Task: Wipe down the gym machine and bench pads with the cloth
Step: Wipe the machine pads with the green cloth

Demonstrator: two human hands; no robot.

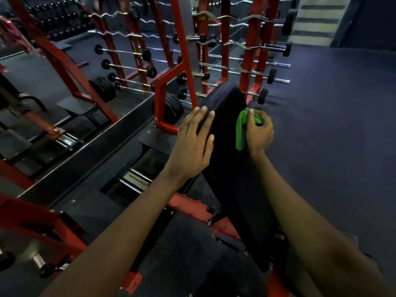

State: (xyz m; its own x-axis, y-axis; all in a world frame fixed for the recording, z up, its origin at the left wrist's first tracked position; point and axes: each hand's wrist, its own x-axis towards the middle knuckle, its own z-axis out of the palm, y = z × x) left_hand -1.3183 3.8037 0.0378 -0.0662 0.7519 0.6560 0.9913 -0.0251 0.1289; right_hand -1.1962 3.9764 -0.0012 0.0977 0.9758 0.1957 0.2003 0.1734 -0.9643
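The left hand lies flat, fingers straight, on the left edge of the black pad. The right hand curls round a bunched green cloth at the pad's right edge; in the dim light the cloth seems to touch it. Barbells hang on red racks behind.

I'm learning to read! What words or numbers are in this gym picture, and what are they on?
Lettering running down the grey upright: too blurred to read.
Small marks on the red rack post: too blurred to read.
Nothing readable on the bench pad or green cloth.
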